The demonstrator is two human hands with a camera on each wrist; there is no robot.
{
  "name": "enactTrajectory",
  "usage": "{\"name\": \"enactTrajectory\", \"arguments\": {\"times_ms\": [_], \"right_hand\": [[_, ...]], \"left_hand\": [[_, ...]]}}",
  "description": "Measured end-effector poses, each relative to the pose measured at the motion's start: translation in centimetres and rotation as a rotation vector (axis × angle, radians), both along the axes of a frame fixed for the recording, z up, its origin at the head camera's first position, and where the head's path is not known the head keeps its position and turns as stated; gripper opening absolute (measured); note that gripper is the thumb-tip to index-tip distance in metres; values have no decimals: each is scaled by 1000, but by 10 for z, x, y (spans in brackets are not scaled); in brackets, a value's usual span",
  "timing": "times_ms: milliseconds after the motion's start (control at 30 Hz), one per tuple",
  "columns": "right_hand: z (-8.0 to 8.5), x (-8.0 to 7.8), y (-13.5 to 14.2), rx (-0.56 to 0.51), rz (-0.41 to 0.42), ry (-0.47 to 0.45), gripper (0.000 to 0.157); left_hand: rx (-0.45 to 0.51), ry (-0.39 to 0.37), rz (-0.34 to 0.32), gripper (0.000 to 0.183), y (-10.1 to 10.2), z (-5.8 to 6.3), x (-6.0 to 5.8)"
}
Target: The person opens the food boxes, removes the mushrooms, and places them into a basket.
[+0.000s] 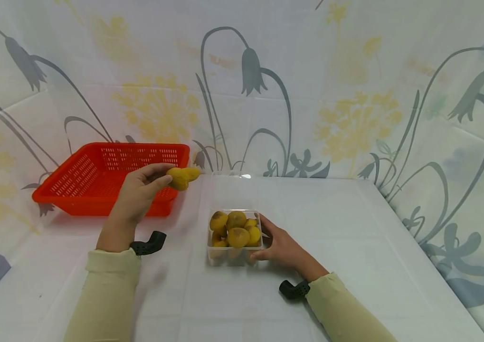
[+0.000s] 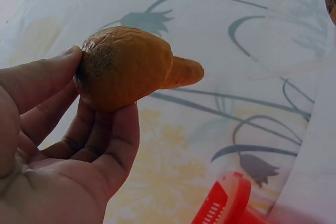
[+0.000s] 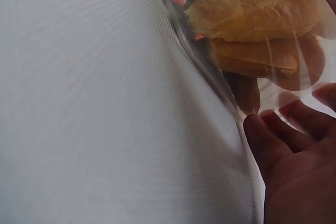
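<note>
My left hand (image 1: pixel 139 192) pinches a yellow-brown mushroom (image 1: pixel 180 178) between thumb and fingers, in the air by the right end of a red plastic basket (image 1: pixel 75 207). Close up in the left wrist view, the mushroom (image 2: pixel 128 66) shows a rounded, dark-stained cap and a short stem pointing away from the hand. A clear plastic box (image 1: pixel 220 261) stands on the table with several similar mushrooms (image 1: pixel 238 237) piled inside. At the box's right side, my right hand (image 1: pixel 282 247) holds it, thumb near the front corner and fingers farther back. In the right wrist view, mushrooms (image 3: pixel 257 14) show through the transparent wall.
The basket has slotted walls and stands at the back left of the white-covered table (image 1: pixel 331 218). Behind the table hangs a flower-patterned cloth (image 1: pixel 259 128). Behind the box, a faint transparent edge catches the light. Each wrist carries a black camera mount (image 1: pixel 149 243).
</note>
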State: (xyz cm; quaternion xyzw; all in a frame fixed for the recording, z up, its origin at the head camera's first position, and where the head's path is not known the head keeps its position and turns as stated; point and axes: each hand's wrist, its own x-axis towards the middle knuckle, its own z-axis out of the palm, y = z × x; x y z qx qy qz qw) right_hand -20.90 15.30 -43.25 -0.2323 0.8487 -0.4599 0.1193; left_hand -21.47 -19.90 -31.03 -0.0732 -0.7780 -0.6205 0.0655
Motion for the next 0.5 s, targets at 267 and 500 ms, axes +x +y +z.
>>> {"name": "enactTrajectory", "arguments": {"times_ms": [267,500], "right_hand": [[0,0,-1,-19,5,0,115],[-1,0,-1,-58,24,-34,115]], "left_hand": [[7,-52,150,51,-9,0,0],[-24,-48,215,50,-16,-4,-2]]}}
